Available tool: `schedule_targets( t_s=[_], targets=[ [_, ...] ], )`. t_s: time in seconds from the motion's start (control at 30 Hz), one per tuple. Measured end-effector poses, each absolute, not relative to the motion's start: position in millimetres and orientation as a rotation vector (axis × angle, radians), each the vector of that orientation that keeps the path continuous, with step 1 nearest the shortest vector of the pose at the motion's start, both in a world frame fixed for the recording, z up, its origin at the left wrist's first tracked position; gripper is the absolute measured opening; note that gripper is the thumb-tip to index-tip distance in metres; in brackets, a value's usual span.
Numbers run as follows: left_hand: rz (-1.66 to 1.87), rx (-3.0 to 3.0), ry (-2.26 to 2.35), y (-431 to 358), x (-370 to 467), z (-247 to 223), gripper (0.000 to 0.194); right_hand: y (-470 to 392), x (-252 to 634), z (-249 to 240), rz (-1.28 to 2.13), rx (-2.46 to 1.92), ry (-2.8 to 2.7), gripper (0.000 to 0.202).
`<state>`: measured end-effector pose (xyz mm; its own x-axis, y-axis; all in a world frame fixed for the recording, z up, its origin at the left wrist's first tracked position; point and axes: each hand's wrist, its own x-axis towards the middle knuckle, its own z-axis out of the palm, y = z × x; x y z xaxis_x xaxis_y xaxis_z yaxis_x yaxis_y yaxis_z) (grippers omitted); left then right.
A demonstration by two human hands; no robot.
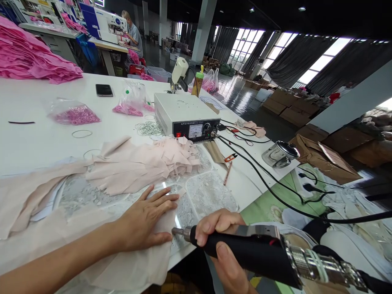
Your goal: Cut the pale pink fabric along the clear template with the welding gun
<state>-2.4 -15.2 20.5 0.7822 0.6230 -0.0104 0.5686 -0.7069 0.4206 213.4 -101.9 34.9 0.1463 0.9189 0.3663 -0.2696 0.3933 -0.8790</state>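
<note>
A white table (36, 147) bears a boxy cream-and-black control unit (187, 116), a flat black phone (104, 90), a lidded glass jar (275, 156), and grey marbled matting (211, 192) beneath pale-pink fabric pieces (137, 165).

Head-worn view, facing forward, downward; close

At five o'clock you hold a tool (254, 250): it is long and thick, with black body and a narrow metal tip (181, 232) in front. It lies slanted, so the tip points between nine and ten o'clock, and the rear end goes toward four o'clock. On this rear end there is a shiny metal connector (306, 261), with pale bands (319, 265) wound around it. From seven to eight o'clock you press a cloth (137, 263), thin and pale beige-pink. It is spread mostly flat, with soft folds. Its right edge reaches just beside the tip; whether they touch, one cannot tell.
</note>
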Motion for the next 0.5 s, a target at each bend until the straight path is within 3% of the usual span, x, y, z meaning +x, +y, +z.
schedule_targets(
  t_s=[0.5],
  targets=[
    [0.188, 2.554, 0.883, -13.1, -4.6, 20.6, 0.068, -88.4, 216.9, 50.7, 0.930, -0.605, -0.977, 0.014]
  ],
)
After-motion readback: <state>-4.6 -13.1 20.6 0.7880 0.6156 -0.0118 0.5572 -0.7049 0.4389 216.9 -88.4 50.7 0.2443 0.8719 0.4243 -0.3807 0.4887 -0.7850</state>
